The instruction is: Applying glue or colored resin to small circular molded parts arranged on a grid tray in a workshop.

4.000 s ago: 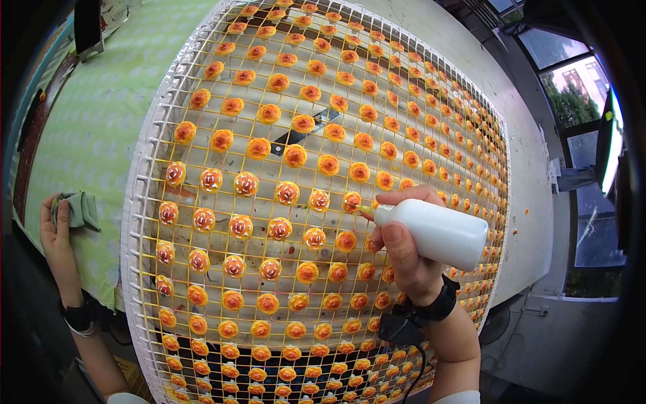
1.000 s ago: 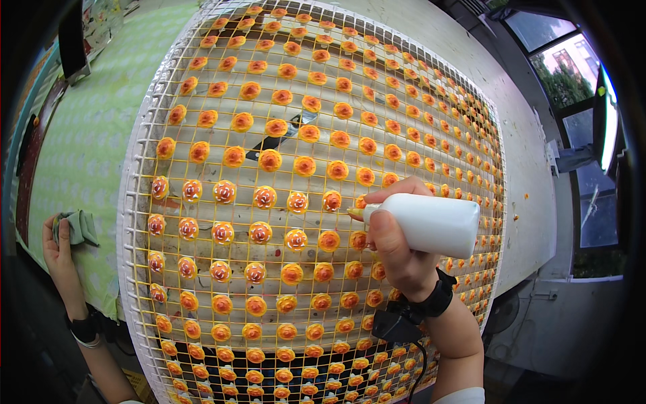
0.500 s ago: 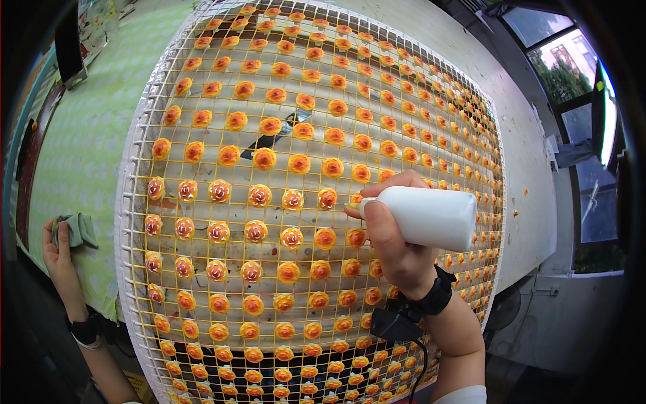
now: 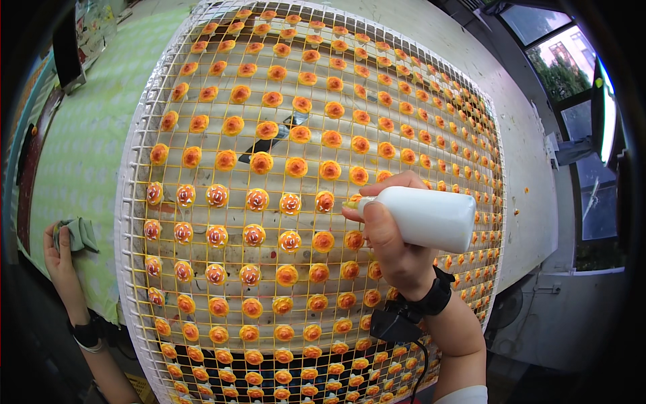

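Orange pieces (image 4: 290,275) — some white-swirled — on a yellow-wired, white-framed rack (image 4: 126,222); white bottle (image 4: 422,217).

Craft workshop, wire rack (image 4: 134,202) of painted pieces (image 4: 261,162)

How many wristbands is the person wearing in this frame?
2. One black wristband is on the right wrist, behind the right hand holding the white bottle. The other wristband is on the left wrist, below the left hand gripping a green cloth.
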The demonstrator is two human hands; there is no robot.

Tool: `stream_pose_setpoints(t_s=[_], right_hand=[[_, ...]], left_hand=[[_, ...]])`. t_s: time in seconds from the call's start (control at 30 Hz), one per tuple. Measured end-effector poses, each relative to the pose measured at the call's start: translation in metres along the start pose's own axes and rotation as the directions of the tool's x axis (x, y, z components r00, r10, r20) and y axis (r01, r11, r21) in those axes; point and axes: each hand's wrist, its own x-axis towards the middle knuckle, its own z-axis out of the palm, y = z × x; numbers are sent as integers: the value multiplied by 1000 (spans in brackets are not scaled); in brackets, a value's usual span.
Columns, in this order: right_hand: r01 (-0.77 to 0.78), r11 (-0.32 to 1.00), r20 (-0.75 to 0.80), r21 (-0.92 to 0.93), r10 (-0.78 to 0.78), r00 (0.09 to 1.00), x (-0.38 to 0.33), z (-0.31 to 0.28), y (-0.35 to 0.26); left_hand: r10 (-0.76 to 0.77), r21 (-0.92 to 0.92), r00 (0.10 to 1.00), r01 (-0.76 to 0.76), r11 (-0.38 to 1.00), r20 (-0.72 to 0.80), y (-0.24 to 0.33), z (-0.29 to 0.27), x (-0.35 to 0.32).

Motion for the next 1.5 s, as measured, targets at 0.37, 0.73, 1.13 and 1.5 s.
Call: stream_pose_setpoints(t_s=[0.37, 0.73, 1.13, 1.5], right_hand=[[-17, 995, 131, -93, 30, 991, -1, -5, 1], [-31, 991, 136, -128, 49, 989, 0, -5, 0], [-76, 995, 179, -66, 87, 980, -2, -6, 0], [-87, 996, 193, 5, 84, 978, -1, -5, 0]], left_hand=[[-9, -43, 1000, 9, 999, -5, 2, 3, 0], [-7, -39, 1000, 7, 999, -22, 2, 3, -1], [-6, -30, 1000, 5, 1000, -29, 7, 5, -2], [-8, -17, 1000, 8, 1000, -17, 8, 5, -2]])
